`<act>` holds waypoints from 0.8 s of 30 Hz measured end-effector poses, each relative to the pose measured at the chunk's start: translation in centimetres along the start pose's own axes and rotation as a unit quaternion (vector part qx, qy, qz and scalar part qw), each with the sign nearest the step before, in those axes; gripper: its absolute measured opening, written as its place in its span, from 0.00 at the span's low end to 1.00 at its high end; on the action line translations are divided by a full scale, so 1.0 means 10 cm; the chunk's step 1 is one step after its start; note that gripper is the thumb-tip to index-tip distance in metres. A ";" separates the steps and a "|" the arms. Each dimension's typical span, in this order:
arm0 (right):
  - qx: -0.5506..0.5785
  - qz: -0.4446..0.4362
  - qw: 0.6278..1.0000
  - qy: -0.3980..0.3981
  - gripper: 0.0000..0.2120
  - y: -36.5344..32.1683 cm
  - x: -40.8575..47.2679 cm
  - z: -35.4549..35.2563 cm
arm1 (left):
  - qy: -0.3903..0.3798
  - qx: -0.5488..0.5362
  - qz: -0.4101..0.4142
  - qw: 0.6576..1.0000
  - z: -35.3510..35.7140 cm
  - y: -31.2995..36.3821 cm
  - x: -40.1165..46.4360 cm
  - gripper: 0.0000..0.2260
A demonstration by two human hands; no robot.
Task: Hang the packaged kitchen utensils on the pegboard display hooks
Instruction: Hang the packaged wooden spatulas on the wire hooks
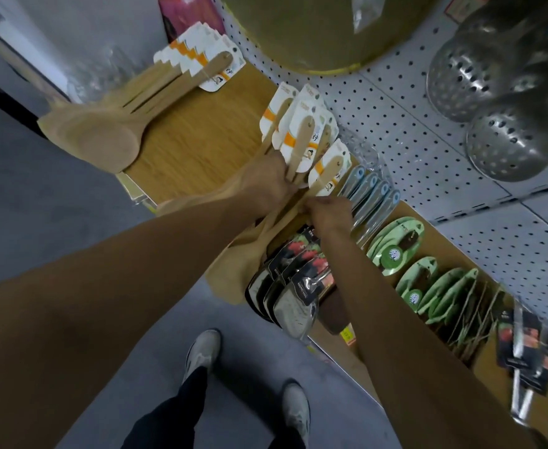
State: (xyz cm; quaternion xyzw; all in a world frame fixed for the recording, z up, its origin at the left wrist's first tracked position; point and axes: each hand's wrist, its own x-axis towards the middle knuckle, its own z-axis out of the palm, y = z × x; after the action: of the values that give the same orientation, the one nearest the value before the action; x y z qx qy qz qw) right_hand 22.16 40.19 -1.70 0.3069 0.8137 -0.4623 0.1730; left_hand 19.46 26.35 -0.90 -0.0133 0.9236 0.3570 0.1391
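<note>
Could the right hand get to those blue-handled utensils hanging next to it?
Probably yes. The blue-handled utensils hang just beyond the right hand, with nothing between them. But that hand seems to be pinching a wooden utensil's handle, so it would likely have to let go first.

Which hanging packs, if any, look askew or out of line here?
The wooden spoon packs gripped by the left hand fan out unevenly, cards overlapping at different angles. The green packs hang in a tidy row.
</note>
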 end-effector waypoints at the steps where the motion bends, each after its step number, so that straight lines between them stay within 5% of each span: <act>1: -0.003 0.004 1.000 0.001 0.11 -0.05 -0.04 0.02 | 0.002 -0.027 -0.006 1.000 -0.03 -0.01 -0.03 0.11; 5: -0.040 0.000 0.999 0.022 0.15 -0.17 -0.05 0.15 | 0.032 -0.039 -0.027 0.998 -0.10 -0.10 -0.16 0.09; 9: -0.092 0.027 0.995 0.027 0.06 -0.18 0.00 0.26 | 0.065 -0.123 -0.032 0.990 -0.20 -0.20 -0.33 0.10; 16: 0.112 -0.004 0.993 0.042 0.16 -0.39 -0.48 0.11 | 0.112 -0.246 0.018 0.963 -0.76 -0.06 -0.62 0.09; 24: 0.236 -0.070 0.964 -0.098 0.13 -0.44 -1.66 -0.29 | 0.023 -0.245 0.075 0.966 -1.39 0.01 -1.35 0.06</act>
State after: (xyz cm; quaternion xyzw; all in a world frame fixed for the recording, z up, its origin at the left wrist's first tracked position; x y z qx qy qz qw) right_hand 31.71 35.36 11.99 0.2343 0.6803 -0.6799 0.1416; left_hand 28.99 16.17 12.58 0.0140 0.8090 0.5818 0.0832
